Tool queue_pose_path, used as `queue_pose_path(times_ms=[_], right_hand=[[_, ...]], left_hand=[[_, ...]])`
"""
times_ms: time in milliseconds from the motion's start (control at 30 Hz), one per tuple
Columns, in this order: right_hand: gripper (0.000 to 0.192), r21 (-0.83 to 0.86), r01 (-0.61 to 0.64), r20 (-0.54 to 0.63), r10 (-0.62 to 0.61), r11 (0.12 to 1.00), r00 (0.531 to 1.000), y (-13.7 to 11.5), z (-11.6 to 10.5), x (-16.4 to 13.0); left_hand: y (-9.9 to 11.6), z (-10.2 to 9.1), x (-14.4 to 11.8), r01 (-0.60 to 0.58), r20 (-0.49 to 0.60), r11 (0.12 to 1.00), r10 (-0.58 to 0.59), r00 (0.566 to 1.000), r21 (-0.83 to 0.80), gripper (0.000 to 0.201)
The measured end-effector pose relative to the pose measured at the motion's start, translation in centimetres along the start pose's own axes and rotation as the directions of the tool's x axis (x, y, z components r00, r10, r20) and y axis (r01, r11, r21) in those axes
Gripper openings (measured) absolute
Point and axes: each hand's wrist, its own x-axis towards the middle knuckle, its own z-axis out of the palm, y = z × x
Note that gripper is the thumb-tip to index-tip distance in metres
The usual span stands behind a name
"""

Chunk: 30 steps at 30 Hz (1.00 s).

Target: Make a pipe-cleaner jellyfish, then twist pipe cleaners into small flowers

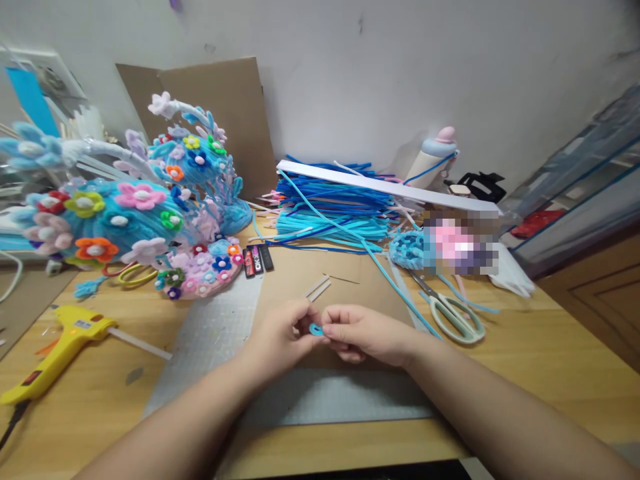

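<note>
Head view: left hand [283, 333] and right hand [363, 332] fingers pinched together on a small blue loop [316, 329].

Clear passage lay over the grey mat [210, 333] and brown card [300, 273] at centre, w/ only two thin sticks [318, 288] lying there. Left approach was blocked by the glue gun [55, 350] and flower-covered headpiece [125, 220]. Rear was closed off by the pipe-cleaner pile [330, 210] under a white strip [385, 187]. Scissors [453, 313] obstructed the right side; bare wood beyond them stood open.
</note>
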Motion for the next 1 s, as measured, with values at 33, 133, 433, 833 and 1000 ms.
queue_pose_path(times_ms=[33, 133, 433, 833, 1000], right_hand=[[0.03, -0.002, 0.002, -0.012, -0.002, 1.0, 1.0, 0.1, 0.0, 0.0], [0.027, -0.086, -0.001, -0.063, -0.005, 0.996, 0.998, 0.2, 0.1, 0.2], [0.022, 0.039, 0.031, -0.102, -0.027, 0.999, 0.994, 0.1, 0.3, 0.3], [0.006, 0.501, -0.317, 0.167, 0.27, 0.805, 0.948, 0.1, -1.0, 0.5], [0.013, 0.487, -0.334, 0.156, 0.295, 0.807, 0.943, 0.3, -0.6, 0.8]], left_hand=[[0.0, 0.0, 0.0, 0.016, -0.003, 1.0, -0.016, 1.0, -0.003, 0.011], [-0.2, 0.1, 0.0, 0.052, -0.005, 0.999, -0.052, 0.999, -0.001, 0.01], [0.2, -0.2, -0.2, -0.035, 0.051, 0.998, 0.038, 0.998, -0.061, 0.016], [0.6, -1.1, -0.1, -0.323, 0.067, 0.927, 0.316, 0.946, 0.19, 0.017], [0.1, -0.6, -0.1, -0.412, -0.018, 0.865, 0.435, 0.9, 0.287, 0.013]])
